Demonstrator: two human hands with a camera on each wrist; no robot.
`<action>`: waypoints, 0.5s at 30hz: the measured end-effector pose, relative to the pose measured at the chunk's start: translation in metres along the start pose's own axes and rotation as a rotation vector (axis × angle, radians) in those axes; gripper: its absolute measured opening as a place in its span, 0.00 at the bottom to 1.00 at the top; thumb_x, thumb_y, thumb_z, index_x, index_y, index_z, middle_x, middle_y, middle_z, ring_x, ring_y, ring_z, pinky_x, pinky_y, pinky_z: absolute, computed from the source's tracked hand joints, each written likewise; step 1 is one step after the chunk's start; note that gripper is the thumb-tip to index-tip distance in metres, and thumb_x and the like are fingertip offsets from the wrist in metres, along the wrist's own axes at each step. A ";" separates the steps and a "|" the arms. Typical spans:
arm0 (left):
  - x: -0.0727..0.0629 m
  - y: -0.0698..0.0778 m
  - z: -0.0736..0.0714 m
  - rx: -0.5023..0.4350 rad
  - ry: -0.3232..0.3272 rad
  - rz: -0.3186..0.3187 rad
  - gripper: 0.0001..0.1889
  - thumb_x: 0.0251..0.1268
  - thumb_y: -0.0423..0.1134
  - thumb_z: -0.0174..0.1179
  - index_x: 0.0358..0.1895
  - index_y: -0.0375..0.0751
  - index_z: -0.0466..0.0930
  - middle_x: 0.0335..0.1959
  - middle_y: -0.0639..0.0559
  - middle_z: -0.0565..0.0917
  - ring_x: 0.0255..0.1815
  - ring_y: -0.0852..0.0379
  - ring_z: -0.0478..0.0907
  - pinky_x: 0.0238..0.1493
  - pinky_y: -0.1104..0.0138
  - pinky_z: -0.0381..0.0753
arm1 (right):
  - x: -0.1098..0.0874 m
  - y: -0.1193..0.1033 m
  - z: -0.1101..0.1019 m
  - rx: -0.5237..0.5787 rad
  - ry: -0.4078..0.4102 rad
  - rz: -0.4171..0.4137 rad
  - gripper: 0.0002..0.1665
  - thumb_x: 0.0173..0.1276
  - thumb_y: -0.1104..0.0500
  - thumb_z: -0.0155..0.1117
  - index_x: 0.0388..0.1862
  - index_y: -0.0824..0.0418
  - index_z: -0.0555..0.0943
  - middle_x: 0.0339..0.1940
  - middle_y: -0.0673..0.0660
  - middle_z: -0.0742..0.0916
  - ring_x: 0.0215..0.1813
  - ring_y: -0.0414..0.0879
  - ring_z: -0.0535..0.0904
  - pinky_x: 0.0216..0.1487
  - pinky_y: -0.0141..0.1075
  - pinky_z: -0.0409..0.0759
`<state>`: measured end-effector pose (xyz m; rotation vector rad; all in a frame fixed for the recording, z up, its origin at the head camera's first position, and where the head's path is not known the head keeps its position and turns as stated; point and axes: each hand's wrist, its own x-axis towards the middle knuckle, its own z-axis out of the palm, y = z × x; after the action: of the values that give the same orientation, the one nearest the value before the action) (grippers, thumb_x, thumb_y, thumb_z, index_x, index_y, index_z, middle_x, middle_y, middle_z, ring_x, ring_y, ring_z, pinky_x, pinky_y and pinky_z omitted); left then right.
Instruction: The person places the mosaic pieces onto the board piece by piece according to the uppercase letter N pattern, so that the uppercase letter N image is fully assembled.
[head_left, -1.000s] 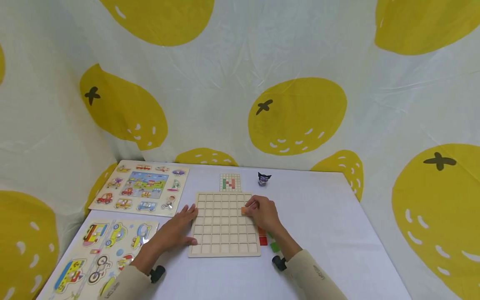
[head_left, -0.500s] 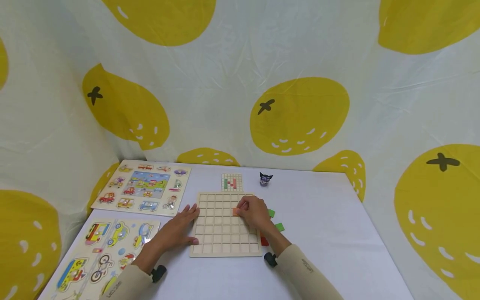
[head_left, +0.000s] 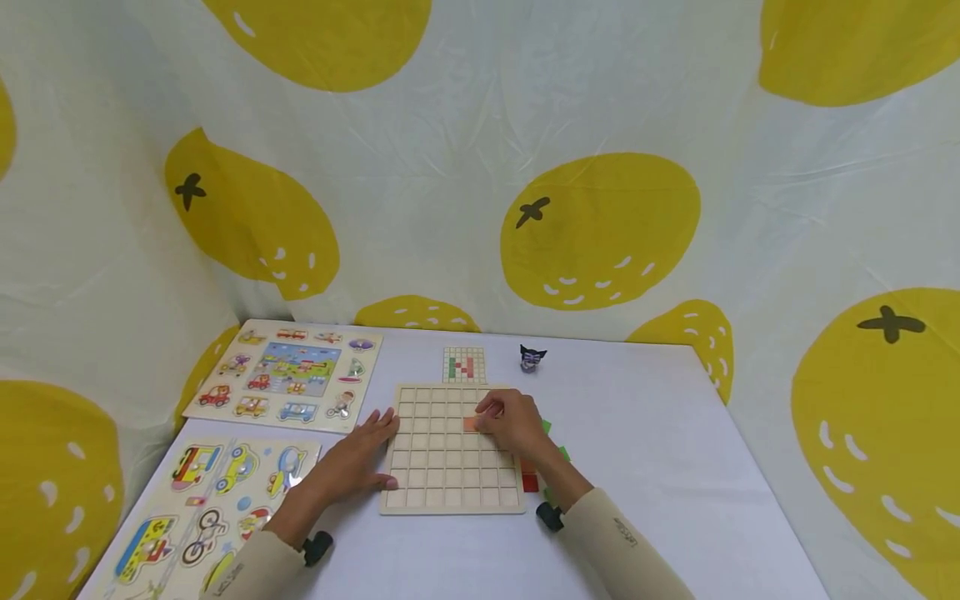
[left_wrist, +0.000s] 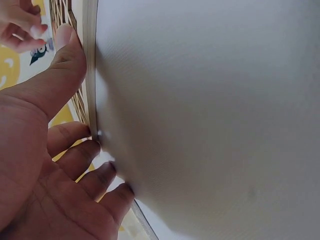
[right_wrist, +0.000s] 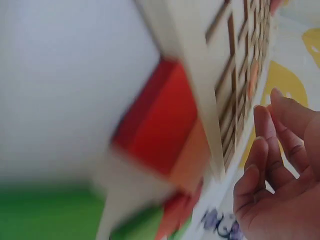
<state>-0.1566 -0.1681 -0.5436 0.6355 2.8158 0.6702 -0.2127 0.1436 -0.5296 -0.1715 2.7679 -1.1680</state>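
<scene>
A wooden grid board (head_left: pixel 423 479) lies flat in the middle of the table. My left hand (head_left: pixel 358 462) rests along its left edge, thumb near the front corner. In the left wrist view those extended fingers (left_wrist: pixel 92 175) touch the board's side. An orange square tile (head_left: pixel 471 424) lies in the right half of the grid, above the middle. My right hand (head_left: pixel 513 422) hovers right beside it, thumb and index close together. The right wrist view shows a small gap between the fingertips (right_wrist: pixel 276 94) and the orange tile (right_wrist: pixel 253 79), with nothing held.
Right of the board are red tiles (head_left: pixel 530 482), orange tiles and green tiles (head_left: pixel 547 427), partly under the right forearm. Behind it lie a pattern card (head_left: pixel 465 352) and a dark-eared figurine (head_left: pixel 532 359). Two picture puzzles (head_left: pixel 225 367) fill the left side.
My right hand carried the orange tile left along the grid and set it down, then drew slightly back to the right, off it. My left hand stays at the board's edge.
</scene>
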 end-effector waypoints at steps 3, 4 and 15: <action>0.000 0.000 0.000 0.001 -0.004 -0.005 0.55 0.54 0.49 0.81 0.83 0.36 0.62 0.86 0.40 0.60 0.88 0.36 0.53 0.85 0.40 0.60 | -0.005 0.005 -0.014 0.024 0.014 -0.006 0.05 0.68 0.59 0.77 0.41 0.52 0.90 0.31 0.48 0.88 0.35 0.44 0.79 0.35 0.34 0.77; 0.000 0.000 0.000 0.003 -0.003 -0.004 0.55 0.54 0.49 0.81 0.83 0.36 0.62 0.86 0.39 0.60 0.88 0.36 0.53 0.85 0.40 0.60 | -0.008 0.007 -0.019 0.025 0.018 -0.001 0.06 0.67 0.59 0.77 0.42 0.53 0.90 0.31 0.48 0.88 0.35 0.45 0.78 0.33 0.34 0.76; -0.001 -0.001 0.001 0.005 0.000 -0.013 0.55 0.53 0.49 0.81 0.83 0.36 0.61 0.86 0.39 0.60 0.88 0.36 0.52 0.85 0.40 0.59 | -0.042 0.028 -0.045 -0.118 -0.029 0.073 0.12 0.62 0.62 0.82 0.44 0.53 0.90 0.38 0.49 0.89 0.40 0.45 0.77 0.40 0.34 0.78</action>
<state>-0.1560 -0.1688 -0.5446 0.6182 2.8203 0.6605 -0.1803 0.2015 -0.5149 -0.0979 2.7926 -0.9787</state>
